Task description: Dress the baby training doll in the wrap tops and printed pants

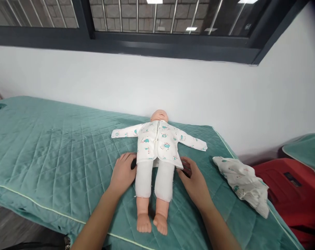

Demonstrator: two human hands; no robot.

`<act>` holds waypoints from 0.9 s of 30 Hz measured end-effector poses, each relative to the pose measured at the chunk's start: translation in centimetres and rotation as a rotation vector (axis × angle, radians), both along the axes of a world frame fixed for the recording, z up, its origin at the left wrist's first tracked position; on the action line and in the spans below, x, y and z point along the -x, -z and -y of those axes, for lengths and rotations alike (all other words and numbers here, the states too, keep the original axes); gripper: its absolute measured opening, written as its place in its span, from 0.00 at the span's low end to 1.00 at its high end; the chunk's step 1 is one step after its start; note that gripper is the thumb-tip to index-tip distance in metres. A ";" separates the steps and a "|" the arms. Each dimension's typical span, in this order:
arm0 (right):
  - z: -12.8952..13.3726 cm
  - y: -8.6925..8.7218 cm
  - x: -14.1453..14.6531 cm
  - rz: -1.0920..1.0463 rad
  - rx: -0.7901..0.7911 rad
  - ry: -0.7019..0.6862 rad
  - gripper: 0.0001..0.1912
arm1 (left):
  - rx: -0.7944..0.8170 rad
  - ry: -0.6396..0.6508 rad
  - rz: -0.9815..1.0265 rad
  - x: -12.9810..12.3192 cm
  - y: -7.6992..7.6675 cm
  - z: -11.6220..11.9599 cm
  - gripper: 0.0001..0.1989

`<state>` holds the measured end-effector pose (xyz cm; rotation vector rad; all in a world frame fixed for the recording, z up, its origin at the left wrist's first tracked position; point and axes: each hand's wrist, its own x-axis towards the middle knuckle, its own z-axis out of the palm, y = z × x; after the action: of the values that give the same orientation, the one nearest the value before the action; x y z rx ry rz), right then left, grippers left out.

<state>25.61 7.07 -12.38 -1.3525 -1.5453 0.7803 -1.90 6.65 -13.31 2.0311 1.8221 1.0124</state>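
A baby doll (162,211) lies on its back on the bed, head toward the wall and bare feet toward me. It wears a white printed baby jacket (147,146), closed down the front, with both sleeves spread out. White padded fabric covers its thighs. My left hand (124,172) is at the jacket's lower left edge, thumb and fingers curled in against the hem. At the opposite lower corner, my right hand (192,180) has the hem between thumb and fingers. Some fingertips of both hands are hidden by the cloth.
A green quilted cover (69,152) lies over the bed. Crumpled white printed clothing (243,184) rests near its right edge. Beyond that stands a red plastic object (279,187) with green cloth (307,152) on it. Behind are a white wall (121,80) and a barred window.
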 end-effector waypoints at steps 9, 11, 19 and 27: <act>-0.7 -1.3 1.1 0.284 0.099 0.151 0.16 | 0.037 -0.021 -0.112 -0.5 -0.5 0.6 0.09; -0.8 -1.4 1.2 0.304 0.112 0.149 0.15 | 0.022 -0.004 -0.132 -0.7 -0.6 0.6 0.10; -0.3 -0.8 0.6 0.191 0.033 0.133 0.15 | -0.092 -0.045 0.112 -0.2 -0.7 1.7 0.08; 0.5 -0.8 0.1 0.341 0.087 0.207 0.18 | -0.086 -0.133 -0.034 0.2 0.1 2.1 0.07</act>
<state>25.48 6.56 -11.61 -1.7482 -1.6084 0.5116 -2.06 4.57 -13.40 2.0092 1.9861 1.1166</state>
